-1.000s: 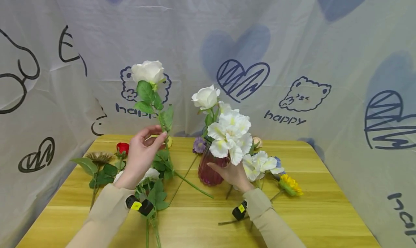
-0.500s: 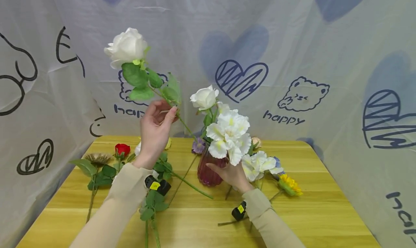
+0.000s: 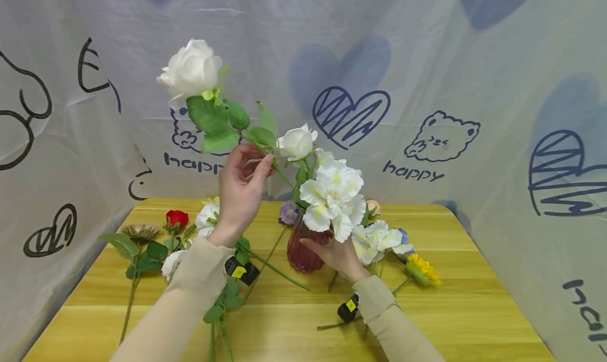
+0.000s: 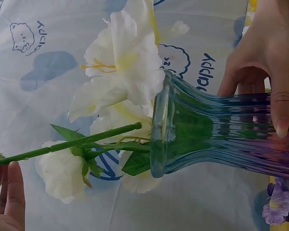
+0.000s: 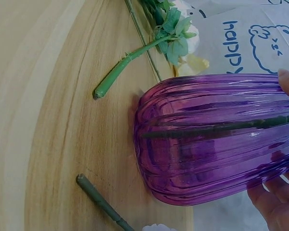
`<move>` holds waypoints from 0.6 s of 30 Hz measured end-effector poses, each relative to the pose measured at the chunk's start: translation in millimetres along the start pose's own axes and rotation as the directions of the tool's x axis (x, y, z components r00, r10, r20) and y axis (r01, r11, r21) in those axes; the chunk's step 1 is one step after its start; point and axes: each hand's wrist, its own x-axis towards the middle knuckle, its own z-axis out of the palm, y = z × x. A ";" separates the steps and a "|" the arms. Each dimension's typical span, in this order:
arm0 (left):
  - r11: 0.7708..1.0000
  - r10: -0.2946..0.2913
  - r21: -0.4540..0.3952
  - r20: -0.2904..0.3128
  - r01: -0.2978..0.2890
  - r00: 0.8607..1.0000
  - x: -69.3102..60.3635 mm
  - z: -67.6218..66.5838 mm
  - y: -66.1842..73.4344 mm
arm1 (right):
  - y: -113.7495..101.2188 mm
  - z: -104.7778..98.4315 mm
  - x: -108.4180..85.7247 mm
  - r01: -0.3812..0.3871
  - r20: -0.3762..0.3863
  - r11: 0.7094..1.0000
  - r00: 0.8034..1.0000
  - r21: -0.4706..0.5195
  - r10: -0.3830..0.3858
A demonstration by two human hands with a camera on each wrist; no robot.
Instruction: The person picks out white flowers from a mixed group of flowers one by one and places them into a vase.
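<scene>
My left hand pinches the green stem of a white rose, whose bloom leans up and to the left. In the left wrist view the cut end of that stem is by the rim of the glass vase; it does not look to be inside. My right hand grips the vase body, thumb on the near side and fingers round the other. The vase stands upright, tinted blue at the mouth and purple-red below. Another white rose and a large ruffled white flower stand in it.
On the wooden table, left, lie a red rose, a brown flower and white blooms. Right of the vase lie a ruffled white flower and a yellow sunflower. A purple flower lies left of the vase.
My left hand has risen and moved right towards the vase, carrying the white rose, which now tilts further left. My right hand has kept its hold on the vase.
</scene>
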 end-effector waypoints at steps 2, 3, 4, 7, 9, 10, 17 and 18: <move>1.000 0.014 0.020 -0.003 -0.014 1.000 1.4 1.0 0.9 | -0.1 -0.1 0.3 -0.004 0.002 1.000 1.000 -0.001 0.004; 0.999 0.022 0.033 -0.001 -0.022 1.000 2.1 1.4 1.2 | -0.2 -0.1 0.5 -0.008 0.004 1.000 1.000 0.001 0.008; 0.998 0.028 0.048 0.004 -0.028 1.000 2.7 2.0 1.0 | -0.2 -0.1 0.6 -0.012 0.006 1.000 1.000 0.006 0.012; 0.994 0.031 0.107 0.027 -0.034 0.999 2.7 4.0 -0.6 | 0.1 0.1 0.7 -0.035 0.015 0.999 0.999 0.004 0.035; 0.988 0.027 0.148 0.042 -0.033 0.999 1.9 5.6 -3.2 | 0.5 0.2 0.6 -0.047 0.019 0.999 0.999 -0.003 0.047; 0.986 0.025 0.166 0.052 -0.033 0.998 1.1 6.4 -4.4 | 0.7 0.3 0.5 -0.051 0.020 0.999 0.999 -0.008 0.051; 0.967 0.041 0.243 0.128 -0.072 0.991 -5.5 10.8 -15.9 | 0.8 0.1 1.6 -0.023 0.013 1.000 1.000 -0.014 0.023; 0.966 0.041 0.246 0.144 -0.076 0.989 -6.5 11.2 -17.4 | 0.6 0.2 1.8 -0.017 0.010 1.000 1.000 -0.016 0.018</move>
